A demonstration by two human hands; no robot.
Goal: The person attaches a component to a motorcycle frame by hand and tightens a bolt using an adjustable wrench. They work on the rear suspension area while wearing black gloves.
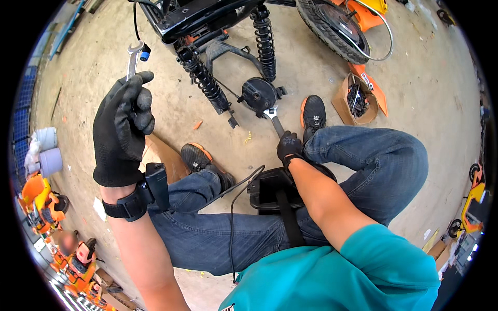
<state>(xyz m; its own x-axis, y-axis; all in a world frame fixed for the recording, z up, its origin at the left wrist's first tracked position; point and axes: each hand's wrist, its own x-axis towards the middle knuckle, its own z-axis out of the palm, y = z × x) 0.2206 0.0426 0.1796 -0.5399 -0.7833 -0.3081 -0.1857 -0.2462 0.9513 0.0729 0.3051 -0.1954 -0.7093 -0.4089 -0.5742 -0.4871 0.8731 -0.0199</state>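
Spanner (133,58) number one stands upright in my gloved left hand (123,129), fist wrapped tight on its shank, forearm raised at ten o'clock. My right hand (288,146), fingers curled shut, grips a second wrench (273,118) whose head sits on the black hub (258,94) at twelve o'clock, arm stretched over my knee.

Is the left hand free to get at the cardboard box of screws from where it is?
Probably not: the left hand is raised holding a wrench, and the cardboard box sits across the bent knee, beyond the right hand.
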